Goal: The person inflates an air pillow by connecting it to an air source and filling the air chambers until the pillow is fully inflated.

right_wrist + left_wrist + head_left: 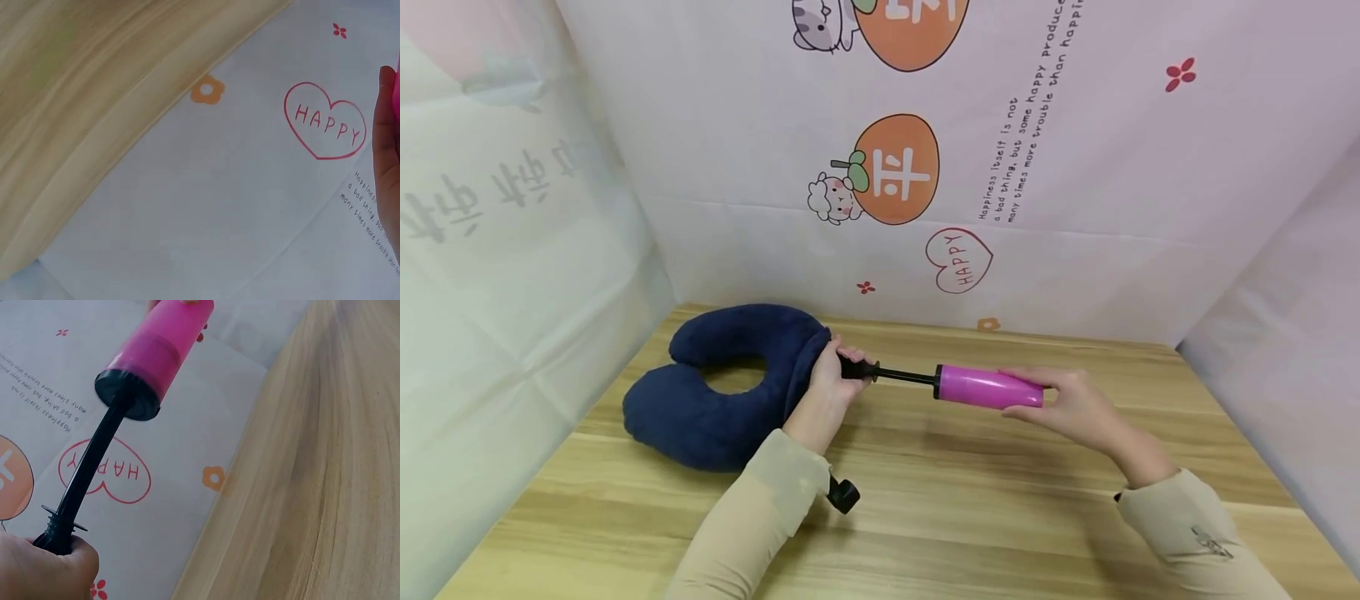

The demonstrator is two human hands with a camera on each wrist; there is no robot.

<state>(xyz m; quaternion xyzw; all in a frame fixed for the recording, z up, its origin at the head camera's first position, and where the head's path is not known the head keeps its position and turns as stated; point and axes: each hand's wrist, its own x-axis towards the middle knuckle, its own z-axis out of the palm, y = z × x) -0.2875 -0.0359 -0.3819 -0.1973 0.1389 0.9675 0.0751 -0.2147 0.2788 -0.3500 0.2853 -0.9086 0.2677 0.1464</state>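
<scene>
A pink hand pump with a black rod lies roughly level above the table. My right hand grips the pink barrel near its far end. The black handle end of the pump is in my left hand, beside a navy U-shaped neck pillow. The left fingers curl round that black end right at the pillow's outer curve, so the spot where pump and pillow meet is hidden. In the right wrist view only the edge of my right hand and a sliver of pink show.
The wood-grain table meets a printed white cloth backdrop at the back, with cloth on both sides. A small black device shows at the left sleeve's cuff.
</scene>
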